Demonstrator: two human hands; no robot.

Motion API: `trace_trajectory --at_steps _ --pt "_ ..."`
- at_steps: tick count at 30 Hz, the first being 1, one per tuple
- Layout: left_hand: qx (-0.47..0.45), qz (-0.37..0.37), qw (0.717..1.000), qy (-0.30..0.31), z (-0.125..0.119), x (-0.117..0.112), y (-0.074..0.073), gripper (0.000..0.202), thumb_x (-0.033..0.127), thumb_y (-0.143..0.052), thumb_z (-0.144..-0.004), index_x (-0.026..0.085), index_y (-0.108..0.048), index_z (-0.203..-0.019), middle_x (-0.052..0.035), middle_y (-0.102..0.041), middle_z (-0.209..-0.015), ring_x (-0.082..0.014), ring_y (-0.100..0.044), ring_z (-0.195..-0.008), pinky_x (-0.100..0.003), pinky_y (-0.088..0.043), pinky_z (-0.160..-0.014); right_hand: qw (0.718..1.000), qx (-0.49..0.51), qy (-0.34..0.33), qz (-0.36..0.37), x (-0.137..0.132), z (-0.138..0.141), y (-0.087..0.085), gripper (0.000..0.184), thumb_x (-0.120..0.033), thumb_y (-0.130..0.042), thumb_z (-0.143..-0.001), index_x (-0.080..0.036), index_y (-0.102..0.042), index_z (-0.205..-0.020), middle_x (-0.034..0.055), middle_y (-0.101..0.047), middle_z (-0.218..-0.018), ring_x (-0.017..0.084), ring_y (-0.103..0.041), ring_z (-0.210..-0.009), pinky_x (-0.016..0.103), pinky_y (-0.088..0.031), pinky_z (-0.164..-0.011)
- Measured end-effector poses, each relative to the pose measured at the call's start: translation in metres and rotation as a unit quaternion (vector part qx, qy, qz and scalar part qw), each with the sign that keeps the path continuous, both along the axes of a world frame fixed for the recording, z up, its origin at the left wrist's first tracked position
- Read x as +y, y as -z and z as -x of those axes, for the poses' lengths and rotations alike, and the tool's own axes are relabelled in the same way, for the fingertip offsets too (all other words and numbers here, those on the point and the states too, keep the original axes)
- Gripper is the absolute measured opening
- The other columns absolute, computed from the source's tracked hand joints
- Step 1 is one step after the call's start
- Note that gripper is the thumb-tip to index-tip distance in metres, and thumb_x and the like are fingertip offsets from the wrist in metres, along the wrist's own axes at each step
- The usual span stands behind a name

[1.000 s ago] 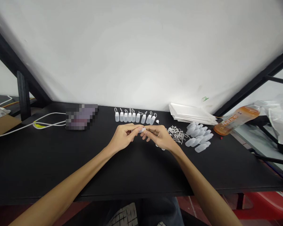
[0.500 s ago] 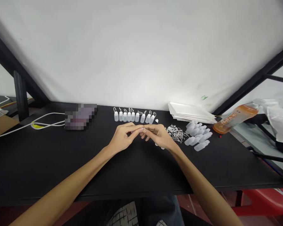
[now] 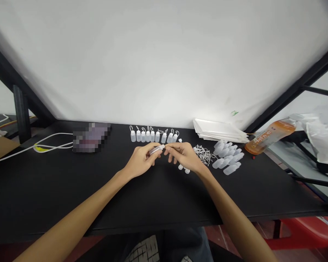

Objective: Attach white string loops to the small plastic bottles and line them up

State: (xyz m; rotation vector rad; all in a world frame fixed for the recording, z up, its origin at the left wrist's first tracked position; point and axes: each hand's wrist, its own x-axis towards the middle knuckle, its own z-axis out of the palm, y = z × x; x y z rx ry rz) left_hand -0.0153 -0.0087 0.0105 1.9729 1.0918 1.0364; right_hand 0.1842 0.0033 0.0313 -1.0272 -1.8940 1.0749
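Observation:
A small translucent squeeze bottle (image 3: 154,150) with a white top lies tilted in my left hand (image 3: 140,160), between thumb and fingers. Thumb and forefinger of my right hand (image 3: 185,155) are pinched right at the bottle's top; whether anything is between them is hidden. Behind my hands stands a row of small capped bottles (image 3: 152,136) with white loops on their caps. A tangle of white cords (image 3: 204,154) lies just right of my right hand. Small white caps (image 3: 187,171) lie partly under that hand.
Several capless-looking translucent bottles (image 3: 229,154) lie to the right. Behind them is a stack of white sheets (image 3: 218,131), with an orange drink bottle (image 3: 270,136) leaning at the right. A blurred-out purple object (image 3: 91,137) and a white cable (image 3: 53,134) lie on the left of the black table (image 3: 153,203).
The small bottle, hidden between my fingers before, now shows in my left hand. My right fingertips have drawn slightly back from my left ones. The view has shifted a little.

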Motion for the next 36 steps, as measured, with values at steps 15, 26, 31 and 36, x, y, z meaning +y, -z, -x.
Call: trace_trajectory --at_steps 15,26,31,36 --pt "-0.344 0.243 0.907 -0.025 -0.006 0.001 -0.015 0.031 0.042 -0.062 -0.085 0.012 -0.062 -0.092 -0.0108 -0.063 -0.102 -0.0073 -0.051 -0.055 -0.018 -0.032 -0.038 1.000 -0.003 -0.014 0.018 -0.001 0.002 0.004 0.023 -0.031 -0.061 -0.083 -0.012 -0.072 -0.090 0.0053 -0.071 -0.075 0.007 -0.054 -0.042 0.021 -0.043 -0.043" --pt "-0.257 0.198 0.944 -0.056 -0.002 0.004 -0.012 0.038 0.051 -0.061 -0.082 0.014 -0.061 -0.081 0.0047 -0.035 -0.062 -0.0049 -0.026 -0.047 -0.019 -0.014 -0.042 0.971 -0.158 0.139 -0.116 0.007 -0.020 -0.008 0.024 -0.035 -0.055 -0.088 -0.018 -0.072 -0.088 0.0046 -0.073 -0.079 0.014 -0.061 -0.057 0.025 -0.042 -0.052" --pt "-0.178 0.199 0.963 -0.026 -0.004 0.002 -0.004 0.036 0.050 -0.055 -0.086 0.016 -0.056 -0.075 0.0047 -0.030 -0.062 -0.0071 -0.026 -0.051 -0.020 -0.016 -0.045 0.823 -0.430 0.320 -0.187 0.027 -0.034 -0.001 0.024 -0.028 -0.050 -0.091 -0.019 -0.072 -0.097 0.0079 -0.072 -0.095 0.023 -0.065 -0.088 0.028 -0.039 -0.063" --pt "-0.152 0.190 0.970 -0.023 -0.004 0.001 -0.004 0.029 0.048 -0.050 -0.090 0.019 -0.056 -0.087 0.0056 -0.029 -0.060 -0.0080 -0.027 -0.051 -0.019 -0.018 -0.045 0.785 -0.541 0.241 -0.183 0.037 -0.021 0.009 0.023 -0.027 -0.050 -0.092 -0.017 -0.069 -0.101 0.0129 -0.069 -0.100 0.027 -0.062 -0.097 0.030 -0.040 -0.066"
